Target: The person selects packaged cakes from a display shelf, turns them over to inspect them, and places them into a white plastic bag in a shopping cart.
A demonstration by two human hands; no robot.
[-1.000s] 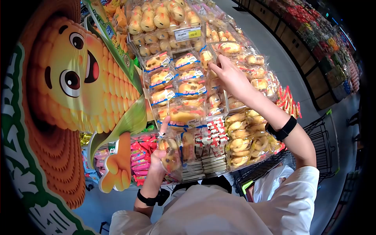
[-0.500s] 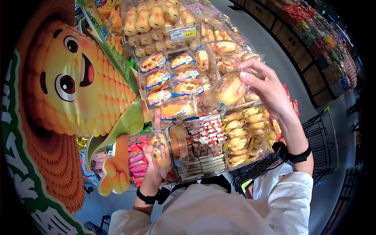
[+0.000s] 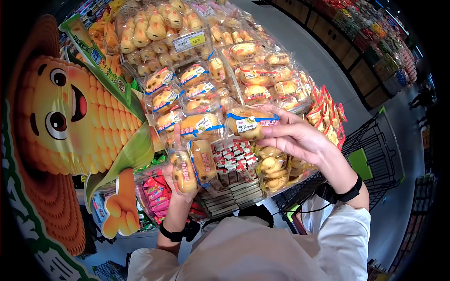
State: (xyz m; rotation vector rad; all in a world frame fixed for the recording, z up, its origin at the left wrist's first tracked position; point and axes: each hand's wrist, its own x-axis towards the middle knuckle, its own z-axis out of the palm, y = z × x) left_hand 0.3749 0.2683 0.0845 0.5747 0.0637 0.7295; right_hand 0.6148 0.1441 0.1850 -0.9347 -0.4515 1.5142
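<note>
My right hand (image 3: 297,136) pinches the right end of a wrapped cake (image 3: 248,124) with a blue-edged label, level above the front of the display. At the lower left, my left hand (image 3: 174,180) is closed on another wrapped cake (image 3: 185,172) standing upright, its index finger pointing up. Just right of that one stands a similar wrapped cake (image 3: 203,160); whether my left hand touches it is hidden. Behind them, more wrapped cakes (image 3: 199,89) lie in rows. Red-and-white packets (image 3: 234,157) fill the compartment in front.
A large corn-character sign (image 3: 75,112) stands along the left. Pink packets (image 3: 157,192) hang at the lower left. Clear tubs of small cakes (image 3: 157,28) with a price tag (image 3: 190,41) are at the back. A shopping cart (image 3: 375,154) stands at the right.
My right hand has moved down and left, and its cake has turned so the label shows. My left hand still holds its cake. The view has shifted slightly to the right.
</note>
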